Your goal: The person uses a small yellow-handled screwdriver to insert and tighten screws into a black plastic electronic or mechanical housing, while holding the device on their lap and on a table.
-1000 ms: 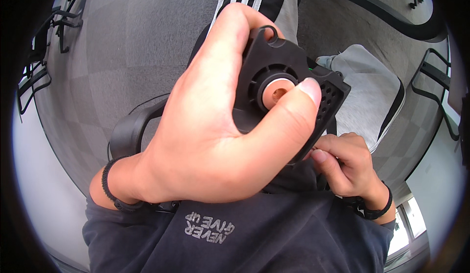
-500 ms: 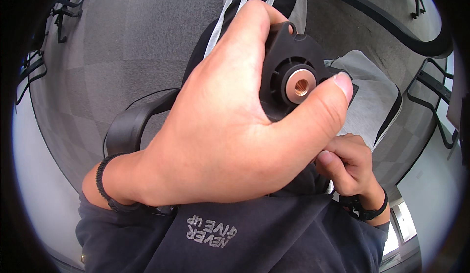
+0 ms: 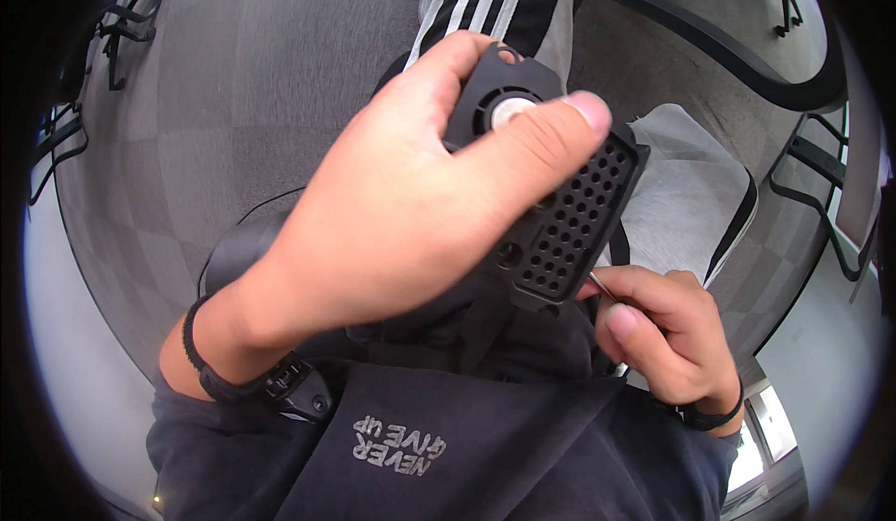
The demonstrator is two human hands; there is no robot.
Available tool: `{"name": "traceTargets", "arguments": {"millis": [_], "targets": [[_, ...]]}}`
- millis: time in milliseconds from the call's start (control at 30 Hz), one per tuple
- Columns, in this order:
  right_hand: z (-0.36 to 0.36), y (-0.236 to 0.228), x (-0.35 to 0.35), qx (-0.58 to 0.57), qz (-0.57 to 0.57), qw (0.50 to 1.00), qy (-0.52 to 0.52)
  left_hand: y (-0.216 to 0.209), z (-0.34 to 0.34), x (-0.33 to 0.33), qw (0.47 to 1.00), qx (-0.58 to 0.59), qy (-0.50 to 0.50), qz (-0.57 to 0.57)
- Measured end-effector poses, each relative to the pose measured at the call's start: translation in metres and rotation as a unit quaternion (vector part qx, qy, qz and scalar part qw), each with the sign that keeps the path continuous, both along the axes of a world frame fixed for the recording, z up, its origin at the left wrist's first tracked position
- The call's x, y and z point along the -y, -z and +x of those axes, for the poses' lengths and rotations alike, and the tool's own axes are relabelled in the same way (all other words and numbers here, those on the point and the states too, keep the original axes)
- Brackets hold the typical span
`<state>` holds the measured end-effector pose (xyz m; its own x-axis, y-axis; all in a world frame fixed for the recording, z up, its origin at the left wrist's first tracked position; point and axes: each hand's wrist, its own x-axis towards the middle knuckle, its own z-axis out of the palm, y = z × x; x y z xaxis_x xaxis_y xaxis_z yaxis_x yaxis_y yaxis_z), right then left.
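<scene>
My left hand is closed around a black plastic device, its thumb lying across the front. A panel with rows of round holes covers the device's lower part. Higher up, beside the thumb, a round metal insert sits in a ribbed ring and is partly covered. To the lower right my right hand pinches a thin metal rod between thumb and forefinger. The rod's visible end is close to the device's lower corner; whether it touches is unclear.
My legs in striped trousers are beneath the device. A black chair armrest is by my left forearm, and a curved black chair part at the upper right. Grey carpet lies below, with further chair legs near the edges.
My left hand has lowered and tilted the device, so its perforated panel now shows. The thumb now partly covers the metal insert. The rod in my right hand has come into sight.
</scene>
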<state>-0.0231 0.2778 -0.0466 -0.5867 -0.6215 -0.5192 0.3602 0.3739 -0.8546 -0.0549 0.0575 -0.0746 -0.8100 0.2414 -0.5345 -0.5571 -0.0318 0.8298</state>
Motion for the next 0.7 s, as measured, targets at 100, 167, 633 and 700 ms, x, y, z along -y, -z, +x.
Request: {"name": "traceTargets", "arguments": {"millis": [100,167,633,700], "targets": [[-0.004,-0.013,-0.002,0.102,-0.021,0.995,-0.003,-0.003,-0.006,0.004,0.996,0.078,0.011,0.052],[-0.001,-0.015,-0.005,0.102,-0.107,0.989,-0.007,0.002,-0.005,0.003,0.987,0.116,0.016,0.109],[-0.009,-0.028,-0.049,0.111,-0.245,0.963,0.021,0.011,-0.001,0.016,0.923,0.216,-0.064,0.312],[-0.003,-0.026,-0.058,-0.019,-0.238,0.971,0.019,0.016,-0.005,0.019,0.88,0.235,-0.044,0.41]]}}
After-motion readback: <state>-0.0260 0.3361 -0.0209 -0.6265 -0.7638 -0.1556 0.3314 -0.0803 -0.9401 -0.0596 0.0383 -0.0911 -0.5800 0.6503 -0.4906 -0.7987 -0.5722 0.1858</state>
